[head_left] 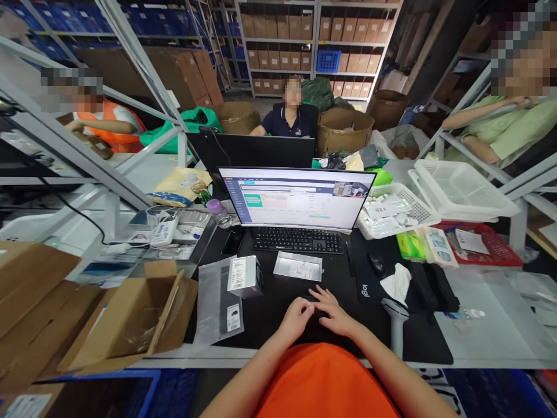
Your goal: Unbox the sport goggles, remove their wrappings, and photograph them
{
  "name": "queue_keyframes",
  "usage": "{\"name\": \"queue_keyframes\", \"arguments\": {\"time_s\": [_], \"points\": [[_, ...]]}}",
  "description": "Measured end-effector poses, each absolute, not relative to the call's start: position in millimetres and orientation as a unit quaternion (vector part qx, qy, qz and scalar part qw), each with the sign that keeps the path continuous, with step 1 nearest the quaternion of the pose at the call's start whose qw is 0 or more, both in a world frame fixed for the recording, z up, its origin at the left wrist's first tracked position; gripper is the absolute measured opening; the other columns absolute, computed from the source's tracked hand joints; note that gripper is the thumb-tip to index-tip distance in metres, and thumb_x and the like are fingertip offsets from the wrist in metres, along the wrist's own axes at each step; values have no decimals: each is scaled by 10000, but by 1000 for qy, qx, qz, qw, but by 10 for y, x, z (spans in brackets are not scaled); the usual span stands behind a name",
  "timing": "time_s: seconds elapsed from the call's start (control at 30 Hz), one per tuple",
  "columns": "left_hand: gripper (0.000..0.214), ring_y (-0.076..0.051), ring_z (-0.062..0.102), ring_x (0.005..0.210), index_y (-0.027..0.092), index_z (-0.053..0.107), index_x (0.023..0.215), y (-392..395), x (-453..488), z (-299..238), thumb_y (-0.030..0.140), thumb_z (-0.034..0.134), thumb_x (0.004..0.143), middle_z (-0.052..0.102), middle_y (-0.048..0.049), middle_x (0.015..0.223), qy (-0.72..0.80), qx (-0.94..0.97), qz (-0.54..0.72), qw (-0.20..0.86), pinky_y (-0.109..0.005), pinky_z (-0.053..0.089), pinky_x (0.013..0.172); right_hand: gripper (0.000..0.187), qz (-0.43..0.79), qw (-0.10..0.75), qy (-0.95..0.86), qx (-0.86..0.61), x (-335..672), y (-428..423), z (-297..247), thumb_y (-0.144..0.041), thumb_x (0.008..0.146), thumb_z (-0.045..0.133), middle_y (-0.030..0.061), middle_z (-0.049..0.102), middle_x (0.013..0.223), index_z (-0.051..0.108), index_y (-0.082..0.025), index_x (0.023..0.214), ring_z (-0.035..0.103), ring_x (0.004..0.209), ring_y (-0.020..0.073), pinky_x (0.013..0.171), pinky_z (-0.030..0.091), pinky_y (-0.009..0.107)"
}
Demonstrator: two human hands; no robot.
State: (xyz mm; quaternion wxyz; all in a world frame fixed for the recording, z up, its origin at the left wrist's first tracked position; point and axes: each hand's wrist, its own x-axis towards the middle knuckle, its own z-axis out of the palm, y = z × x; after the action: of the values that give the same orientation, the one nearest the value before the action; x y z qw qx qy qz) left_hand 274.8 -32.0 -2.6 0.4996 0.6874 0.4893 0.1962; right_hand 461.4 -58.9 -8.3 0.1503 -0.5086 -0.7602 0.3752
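Both my hands are together over the black desk mat, close to my body. My left hand [298, 318] has its fingers curled, with the tips meeting my right hand at the thumb side; whatever they may pinch is hidden. My right hand [331, 312] has its fingers spread, palm down. Just beyond them lies a shallow white box tray [298, 266], its inside facing up. Left of my hands a small silver-white box [245, 275] with printed labels stands on a clear plastic bag [217, 307], which carries a white label.
A monitor [300, 200] and keyboard [298, 240] are ahead. An open carton [130, 316] stands left. To the right are a mouse [376, 265], a barcode scanner [395, 325], a white basket [395, 209] and a red basket [500, 255]. Several people sit around the desks.
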Motion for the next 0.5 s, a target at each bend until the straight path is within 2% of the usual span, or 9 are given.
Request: {"name": "queue_keyframes", "arguments": {"time_s": [0.07,0.13,0.23,0.33,0.43,0.5], "points": [[287,-196,572,847,189,590,682,-387,2769,-24,361,530,904,585,-43,849,468,694,221,501,-344,477,797,508,360,184,-751,-522,4550,-601,-106,-184,793,604,85,500,1527,663,-281,1289,320,1489,319,1195,162,638],[244,-216,569,921,195,597,671,-455,2789,-41,348,596,861,588,-61,904,448,701,246,498,-377,477,871,463,341,205,-755,-522,4472,-617,-142,-175,839,553,91,594,1442,668,-270,1277,436,1428,286,1199,187,624],[203,-273,551,1103,206,630,714,-523,2758,-130,368,647,835,608,-104,1088,437,702,276,490,-471,436,1017,518,327,207,-773,-503,4395,-637,-181,-123,890,456,104,553,1481,592,-240,1376,454,1418,238,1209,230,581],[229,-305,516,1247,220,666,938,-531,2667,-268,428,642,845,569,-131,1291,446,695,290,484,-519,408,1083,526,312,201,-778,-508,4376,-648,-175,-101,900,434,112,488,1531,581,-227,1389,423,1440,237,1210,241,587],[482,-305,459,1354,219,544,1294,-490,2570,-381,433,620,868,475,-159,1450,459,694,284,476,-543,360,1134,467,308,205,-775,-513,4367,-663,-155,-107,918,432,107,508,1517,648,-234,1312,441,1428,243,1206,248,597],[670,-335,360,1441,247,488,1387,-456,2527,-431,421,728,785,387,-152,1556,438,719,255,476,-580,261,1187,432,307,220,-773,-510,4359,-676,-150,-145,955,427,104,531,1499,643,-231,1319,448,1424,234,1212,248,581]]}}
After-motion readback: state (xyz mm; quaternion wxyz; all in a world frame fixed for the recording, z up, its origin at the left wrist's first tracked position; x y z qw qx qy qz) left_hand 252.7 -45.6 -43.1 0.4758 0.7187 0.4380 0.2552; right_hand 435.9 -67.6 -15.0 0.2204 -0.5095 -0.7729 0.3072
